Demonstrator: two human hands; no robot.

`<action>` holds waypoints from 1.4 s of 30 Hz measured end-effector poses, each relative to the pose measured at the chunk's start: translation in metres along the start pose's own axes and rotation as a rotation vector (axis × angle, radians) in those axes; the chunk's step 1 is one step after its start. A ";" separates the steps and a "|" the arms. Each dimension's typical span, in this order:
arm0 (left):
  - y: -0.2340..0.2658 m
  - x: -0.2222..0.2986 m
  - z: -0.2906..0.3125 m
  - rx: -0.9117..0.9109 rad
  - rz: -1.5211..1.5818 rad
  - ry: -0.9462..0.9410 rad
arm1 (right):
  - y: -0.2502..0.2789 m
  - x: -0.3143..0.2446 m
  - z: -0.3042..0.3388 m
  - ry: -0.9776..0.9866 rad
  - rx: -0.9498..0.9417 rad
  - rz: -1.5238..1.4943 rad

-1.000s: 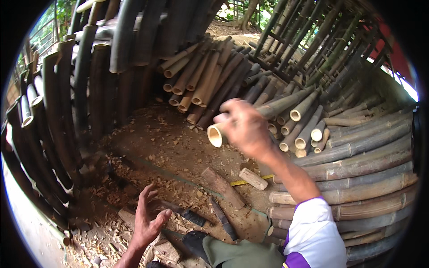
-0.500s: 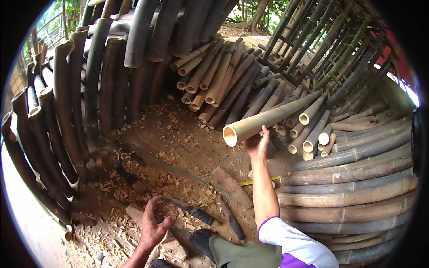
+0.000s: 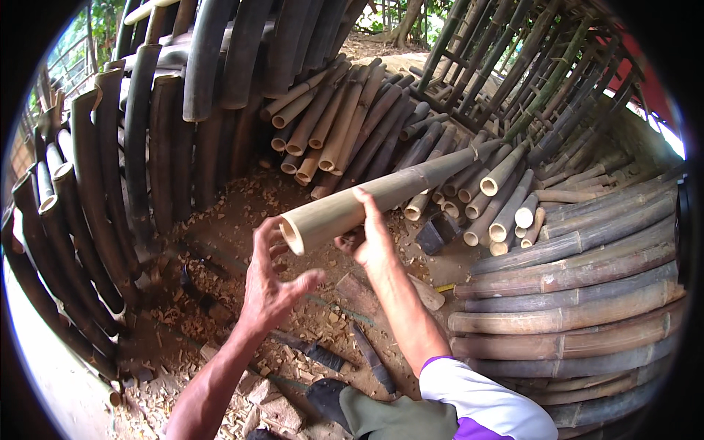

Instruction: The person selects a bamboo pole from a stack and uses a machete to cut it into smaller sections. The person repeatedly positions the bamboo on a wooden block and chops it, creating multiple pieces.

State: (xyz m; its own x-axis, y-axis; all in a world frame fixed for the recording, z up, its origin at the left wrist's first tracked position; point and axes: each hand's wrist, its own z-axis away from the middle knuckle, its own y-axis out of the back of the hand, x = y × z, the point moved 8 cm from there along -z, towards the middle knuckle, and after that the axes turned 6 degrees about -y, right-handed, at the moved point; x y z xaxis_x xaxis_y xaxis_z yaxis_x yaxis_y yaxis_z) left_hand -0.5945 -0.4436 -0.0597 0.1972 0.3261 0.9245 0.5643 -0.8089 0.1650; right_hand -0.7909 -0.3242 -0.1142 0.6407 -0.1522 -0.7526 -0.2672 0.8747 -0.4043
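A pale bamboo pole [image 3: 389, 192] slants across the middle, its hollow cut end toward me and its far end over the stacked poles. My right hand [image 3: 369, 236] grips it a little behind the cut end, thumb along the upper side and fingers beneath. Beside that end is my left hand [image 3: 273, 282], fingers curved up next to the rim and thumb stretched apart. It holds nothing; whether its fingertips touch the rim I cannot tell.
Dark bamboo poles [image 3: 84, 176] stand at left. Cut poles [image 3: 330, 121] are piled at the back, and thick poles [image 3: 565, 323] lie stacked at right. On the chip-strewn ground are a black-wrapped tool [image 3: 315, 350], a dark slender tool [image 3: 372, 359] and a black block [image 3: 438, 233].
The bamboo pole's near end has come left and closer to me in my right hand. My left hand has risen from low over the ground to the cut end.
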 end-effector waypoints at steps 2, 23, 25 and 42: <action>-0.005 -0.003 -0.006 0.165 0.093 0.013 | 0.005 0.011 -0.004 0.001 -0.002 -0.001; 0.302 0.007 0.232 0.957 -0.136 0.126 | 0.212 -0.044 -0.032 0.103 0.006 -0.044; 0.357 0.015 0.315 1.161 -0.109 0.170 | 0.196 -0.060 -0.064 0.098 -0.094 -0.059; 0.287 -0.025 0.415 0.885 0.247 0.314 | -0.032 0.066 0.002 -0.017 -0.264 -0.287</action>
State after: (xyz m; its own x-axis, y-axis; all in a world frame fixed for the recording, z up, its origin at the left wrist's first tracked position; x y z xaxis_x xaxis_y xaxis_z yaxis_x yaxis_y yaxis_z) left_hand -0.1051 -0.4805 -0.1777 0.2404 -0.0527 0.9692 0.9601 -0.1341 -0.2454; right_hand -0.7390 -0.3611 -0.1497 0.7276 -0.3641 -0.5814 -0.2500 0.6485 -0.7190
